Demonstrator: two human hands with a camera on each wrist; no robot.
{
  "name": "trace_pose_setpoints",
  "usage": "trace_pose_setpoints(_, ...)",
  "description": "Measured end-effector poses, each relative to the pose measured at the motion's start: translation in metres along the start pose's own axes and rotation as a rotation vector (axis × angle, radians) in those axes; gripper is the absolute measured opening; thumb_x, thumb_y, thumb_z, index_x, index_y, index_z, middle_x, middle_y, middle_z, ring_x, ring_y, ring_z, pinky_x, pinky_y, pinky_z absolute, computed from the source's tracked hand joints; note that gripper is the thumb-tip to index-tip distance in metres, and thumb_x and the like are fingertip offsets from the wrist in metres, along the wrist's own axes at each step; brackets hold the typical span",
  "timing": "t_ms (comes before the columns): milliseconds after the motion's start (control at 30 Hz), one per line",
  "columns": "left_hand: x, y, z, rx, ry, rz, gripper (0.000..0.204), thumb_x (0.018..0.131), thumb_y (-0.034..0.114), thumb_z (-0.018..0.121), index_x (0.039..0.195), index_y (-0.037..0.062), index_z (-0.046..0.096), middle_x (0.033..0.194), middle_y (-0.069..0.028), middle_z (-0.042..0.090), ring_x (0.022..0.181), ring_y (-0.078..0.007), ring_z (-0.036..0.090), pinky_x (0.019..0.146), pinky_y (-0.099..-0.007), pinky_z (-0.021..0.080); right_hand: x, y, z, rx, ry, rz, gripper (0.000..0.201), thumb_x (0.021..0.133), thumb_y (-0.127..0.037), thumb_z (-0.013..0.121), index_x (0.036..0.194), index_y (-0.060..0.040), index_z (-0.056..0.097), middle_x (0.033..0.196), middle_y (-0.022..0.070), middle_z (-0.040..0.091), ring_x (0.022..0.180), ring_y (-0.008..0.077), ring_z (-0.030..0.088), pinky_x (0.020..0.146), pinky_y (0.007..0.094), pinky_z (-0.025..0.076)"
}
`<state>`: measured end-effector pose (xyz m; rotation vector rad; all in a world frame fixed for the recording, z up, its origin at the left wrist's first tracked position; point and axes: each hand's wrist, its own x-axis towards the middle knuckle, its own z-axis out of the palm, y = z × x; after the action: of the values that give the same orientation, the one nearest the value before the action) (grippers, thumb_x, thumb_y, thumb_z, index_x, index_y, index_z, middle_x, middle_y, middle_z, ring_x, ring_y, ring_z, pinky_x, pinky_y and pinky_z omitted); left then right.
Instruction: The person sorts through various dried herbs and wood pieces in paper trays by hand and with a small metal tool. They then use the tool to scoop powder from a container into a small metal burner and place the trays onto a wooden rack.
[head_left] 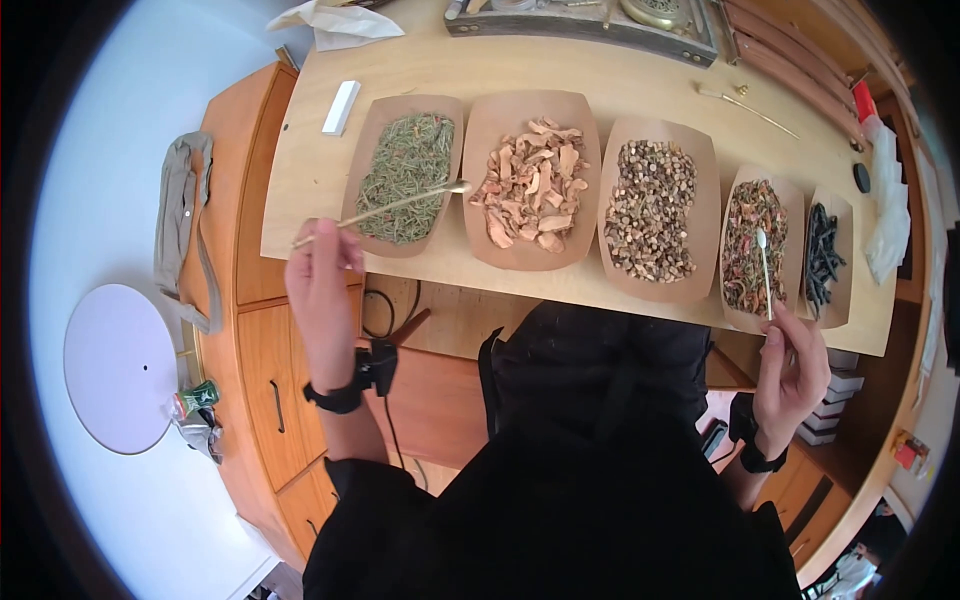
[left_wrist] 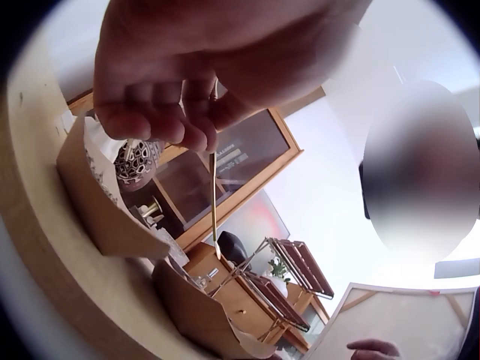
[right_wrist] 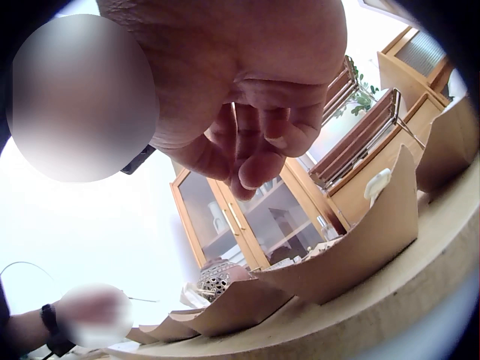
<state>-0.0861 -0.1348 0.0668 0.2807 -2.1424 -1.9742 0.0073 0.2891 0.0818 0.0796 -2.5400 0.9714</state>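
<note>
In the head view my left hand [head_left: 322,275] pinches a long thin brass spoon [head_left: 395,205] between thumb and fingers. Its small tip reaches across a paper tray of green needle-like herb [head_left: 405,165] to the edge of the tray of tan dried slices [head_left: 535,185]. On the right, my right hand [head_left: 792,365] pinches a slender spoon [head_left: 766,270] with a pale tip. That tip overlaps the mixed red and green dried flowers [head_left: 750,215] in a smaller tray. The left wrist view shows the brass shaft [left_wrist: 214,195] hanging below curled fingers.
Between these stands a paper tray [head_left: 650,130] of brown chopped pieces; a tray of dark strips [head_left: 822,260] sits far right. A white block [head_left: 342,108], a thin brass tool [head_left: 765,115] and a dark wooden tray [head_left: 590,45] lie behind. The table's front edge runs beneath the trays.
</note>
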Motion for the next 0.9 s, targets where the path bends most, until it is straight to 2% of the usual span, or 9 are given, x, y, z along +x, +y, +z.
trace_pose_setpoints(67, -0.017, 0.002, 0.024, 0.210, -0.016, 0.138, 0.033, 0.109, 0.023, 0.050, 0.082, 0.0054, 0.056, 0.079, -0.0007, 0.054, 0.070, -0.0090, 0.047, 0.066, -0.0245, 0.038, -0.002, 0.000, 0.001, 0.008, 0.000, 0.022, 0.027, 0.089, 0.011, 0.063, 0.114, 0.0022, 0.071, 0.083, 0.0105, 0.066, 0.071, 0.0152, 0.063, 0.063, 0.0236, 0.046)
trace_pose_setpoints(100, -0.026, 0.007, 0.038, 0.282, 0.032, 0.138, 0.038, 0.109, 0.021, 0.048, 0.077, 0.0034, 0.055, 0.078, -0.0008, 0.052, 0.070, -0.0086, 0.046, 0.066, -0.0249, 0.037, -0.003, 0.001, 0.001, 0.015, 0.001, 0.039, 0.028, 0.089, 0.010, 0.063, 0.114, 0.0015, 0.071, 0.081, 0.0096, 0.065, 0.069, 0.0140, 0.062, 0.061, 0.0230, 0.044)
trace_pose_setpoints(233, -0.051, 0.010, 0.062, 0.216, 0.050, 0.141, 0.038, 0.109, 0.017, 0.049, 0.075, 0.0009, 0.055, 0.075, -0.0005, 0.050, 0.070, -0.0073, 0.044, 0.065, -0.0241, 0.035, -0.006, 0.007, 0.000, 0.004, 0.023, 0.032, 0.029, 0.088, 0.010, 0.063, 0.114, 0.0006, 0.072, 0.079, 0.0080, 0.064, 0.066, 0.0123, 0.059, 0.058, 0.0222, 0.043)
trace_pose_setpoints(333, -0.061, 0.005, 0.071, 0.289, 0.043, 0.165, 0.037, 0.108, 0.016, 0.051, 0.075, 0.0002, 0.055, 0.074, 0.0001, 0.050, 0.068, -0.0060, 0.042, 0.063, -0.0231, 0.033, -0.008, 0.013, 0.000, 0.016, 0.017, 0.034, 0.029, 0.088, 0.010, 0.064, 0.113, 0.0004, 0.072, 0.078, 0.0076, 0.064, 0.065, 0.0118, 0.058, 0.057, 0.0221, 0.042)
trace_pose_setpoints(367, -0.059, 0.002, 0.075, 0.280, 0.075, 0.165, 0.036, 0.105, 0.016, 0.057, 0.073, -0.0002, 0.055, 0.071, 0.0025, 0.048, 0.066, -0.0038, 0.040, 0.060, -0.0215, 0.029, -0.009, 0.014, 0.001, 0.009, 0.012, 0.018, 0.029, 0.087, 0.010, 0.064, 0.113, 0.0004, 0.072, 0.078, 0.0075, 0.065, 0.064, 0.0114, 0.057, 0.056, 0.0219, 0.042)
trace_pose_setpoints(467, -0.059, -0.001, 0.082, 0.191, 0.090, 0.106, 0.037, 0.105, 0.017, 0.058, 0.073, -0.0002, 0.056, 0.070, 0.0035, 0.047, 0.063, -0.0030, 0.037, 0.058, -0.0215, 0.027, -0.010, 0.013, 0.004, 0.028, 0.016, 0.005, 0.028, 0.087, 0.009, 0.065, 0.112, 0.0006, 0.073, 0.079, 0.0074, 0.065, 0.063, 0.0106, 0.056, 0.055, 0.0217, 0.042)
trace_pose_setpoints(567, -0.060, -0.003, 0.095, 0.215, 0.136, 0.128, 0.037, 0.105, 0.018, 0.059, 0.073, 0.0001, 0.057, 0.069, 0.0041, 0.045, 0.062, -0.0023, 0.036, 0.056, -0.0214, 0.025, -0.013, 0.017, 0.002, 0.069, 0.028, 0.007, 0.028, 0.086, 0.009, 0.065, 0.112, 0.0007, 0.073, 0.080, 0.0075, 0.066, 0.061, 0.0100, 0.055, 0.054, 0.0216, 0.042)
trace_pose_setpoints(900, -0.067, -0.008, 0.112, 0.429, 0.166, 0.191, 0.036, 0.106, 0.022, 0.058, 0.078, -0.0007, 0.064, 0.070, 0.0045, 0.050, 0.066, -0.0027, 0.039, 0.060, -0.0205, 0.030, -0.020, 0.038, -0.009, 0.109, 0.054, 0.045, 0.029, 0.088, 0.009, 0.062, 0.114, 0.0009, 0.072, 0.082, 0.0079, 0.066, 0.063, 0.0097, 0.055, 0.055, 0.0215, 0.041)
